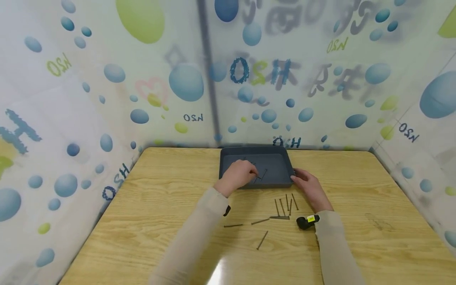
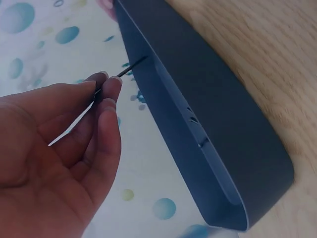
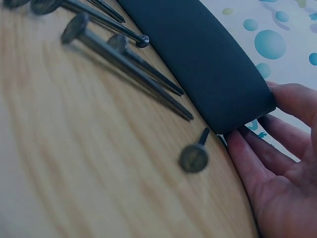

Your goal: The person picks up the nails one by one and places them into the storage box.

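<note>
Over the dark grey tray (image 1: 270, 185), my left hand (image 1: 238, 176) pinches a nail (image 2: 132, 66) between thumb and fingertips. Its shank sticks out past the fingers towards the tray's inside, and the rest is hidden in the grip. Several more nails (image 1: 264, 174) lie scattered on the tray floor. My right hand (image 1: 311, 190) holds the tray's near right corner, thumb near the rim and fingers along the side. In the right wrist view, loose nails (image 3: 131, 74) with round flat heads lie on the table beside the tray wall.
On the wooden table (image 1: 160, 190), several nails are spread in front of the tray, with a single nail (image 1: 262, 240) nearest me. A white sheet (image 1: 303, 99) printed with blue and green dots stands behind the table and along both sides.
</note>
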Available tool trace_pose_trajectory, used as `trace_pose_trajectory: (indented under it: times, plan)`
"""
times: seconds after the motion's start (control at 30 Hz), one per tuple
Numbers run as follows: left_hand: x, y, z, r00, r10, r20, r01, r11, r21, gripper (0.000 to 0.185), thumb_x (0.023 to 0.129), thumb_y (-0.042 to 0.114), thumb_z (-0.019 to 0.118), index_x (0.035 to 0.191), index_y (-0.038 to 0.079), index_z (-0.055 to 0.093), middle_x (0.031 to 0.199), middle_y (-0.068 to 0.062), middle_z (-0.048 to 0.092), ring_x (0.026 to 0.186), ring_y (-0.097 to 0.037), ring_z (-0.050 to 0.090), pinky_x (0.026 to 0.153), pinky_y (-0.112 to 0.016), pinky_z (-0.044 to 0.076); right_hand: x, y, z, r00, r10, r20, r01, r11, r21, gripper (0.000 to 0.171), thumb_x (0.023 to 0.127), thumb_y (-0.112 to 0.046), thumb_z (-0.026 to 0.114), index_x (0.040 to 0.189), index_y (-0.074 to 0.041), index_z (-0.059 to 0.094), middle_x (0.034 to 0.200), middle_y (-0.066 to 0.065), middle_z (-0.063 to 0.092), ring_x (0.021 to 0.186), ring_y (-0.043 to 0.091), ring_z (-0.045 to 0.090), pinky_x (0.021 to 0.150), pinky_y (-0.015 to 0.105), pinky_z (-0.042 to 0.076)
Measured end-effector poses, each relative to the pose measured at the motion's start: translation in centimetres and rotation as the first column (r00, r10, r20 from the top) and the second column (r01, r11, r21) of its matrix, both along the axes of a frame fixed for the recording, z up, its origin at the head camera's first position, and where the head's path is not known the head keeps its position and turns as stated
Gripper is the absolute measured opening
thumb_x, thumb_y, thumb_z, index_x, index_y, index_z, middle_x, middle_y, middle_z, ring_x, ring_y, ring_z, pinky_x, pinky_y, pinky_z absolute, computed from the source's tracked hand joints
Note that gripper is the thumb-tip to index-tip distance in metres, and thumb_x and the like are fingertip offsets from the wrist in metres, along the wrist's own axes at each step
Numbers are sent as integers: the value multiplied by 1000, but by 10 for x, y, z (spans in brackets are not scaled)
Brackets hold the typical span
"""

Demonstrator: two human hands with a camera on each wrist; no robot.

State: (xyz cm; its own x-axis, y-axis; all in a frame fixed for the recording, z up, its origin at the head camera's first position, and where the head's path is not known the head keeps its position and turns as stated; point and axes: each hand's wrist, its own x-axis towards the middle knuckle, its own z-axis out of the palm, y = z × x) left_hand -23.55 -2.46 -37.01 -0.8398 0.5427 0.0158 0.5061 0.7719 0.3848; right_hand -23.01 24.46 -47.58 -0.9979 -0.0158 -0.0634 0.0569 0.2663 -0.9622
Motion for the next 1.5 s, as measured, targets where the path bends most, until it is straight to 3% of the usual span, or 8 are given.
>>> trace_pose_trajectory:
  times: [0.33, 0.47, 0.57, 0.7, 0.77, 0.93, 1.13, 1.5]
  plan:
    - [-29, -3, 0, 999, 44, 16, -42, 995, -94, 19, 88, 10, 56, 98, 14, 71, 96, 2, 66, 83, -13, 60, 76, -29, 47, -1, -1, -3, 1000, -10, 9, 10, 1000, -28, 60, 86, -38, 57, 136, -11, 37, 138, 9, 35, 124, 23, 34, 98, 42, 30]
    - [-40, -6, 0, 997, 73, 2, -72, 990, -124, 20, 87, 7, 55, 88, 15, 74, 81, 3, 66, 67, -9, 54, 66, -24, 45, -1, -1, -2, 1000, -15, 2, 15, 1000, -15, 60, 86, -38, 57, 136, -11, 38, 137, 10, 36, 124, 23, 35, 98, 42, 30]
    - [-44, -6, -3, 994, 105, 14, -102, 986, -128, 29, 87, 4, 51, 66, 11, 69, 56, 4, 50, 52, -11, 34, 51, -24, 32, -1, -1, -3, 1000, -12, 0, 12, 1000, -14, 60, 86, -38, 57, 136, -12, 37, 137, 9, 36, 124, 23, 35, 98, 42, 30]
    - [-43, -3, -9, 984, 166, 70, -151, 972, -179, 41, 89, 4, 45, 49, 12, 43, 48, 2, 26, 47, -13, 18, 45, -26, 21, -1, -1, -3, 1000, -6, 14, 6, 1000, -17, 58, 87, -37, 56, 136, -13, 38, 137, 7, 36, 124, 21, 35, 98, 41, 31]
    - [-41, -1, -11, 979, 195, 67, -175, 959, -224, 41, 91, 6, 45, 50, 15, 41, 47, 2, 29, 46, -13, 22, 44, -26, 23, 0, -1, -2, 1000, 0, 18, 1, 1000, -23, 57, 88, -36, 56, 136, -13, 37, 138, 7, 36, 124, 21, 35, 98, 41, 31]
    - [-39, 2, -12, 972, 236, 3, -222, 919, -326, 27, 92, 9, 48, 69, 14, 62, 61, 0, 54, 53, -14, 45, 51, -29, 39, 0, -1, -3, 1000, 2, 22, -1, 999, -37, 57, 88, -35, 55, 137, -13, 36, 138, 7, 35, 124, 21, 34, 99, 42, 30]
    - [-41, 4, -18, 957, 288, 46, -242, 873, -423, 17, 91, 13, 49, 89, 16, 67, 81, -2, 63, 70, -18, 58, 63, -36, 48, 1, 1, -2, 1000, 2, 24, -1, 999, -43, 58, 87, -36, 56, 137, -13, 35, 138, 7, 35, 124, 21, 34, 99, 41, 30]
    - [-47, 5, -24, 944, 315, 101, -237, 857, -457, 18, 88, 20, 56, 103, 21, 66, 92, -1, 64, 82, -19, 59, 70, -38, 47, 0, -1, -2, 1000, 1, 10, 0, 999, -32, 57, 88, -36, 56, 136, -13, 37, 137, 7, 37, 123, 20, 36, 98, 41, 31]
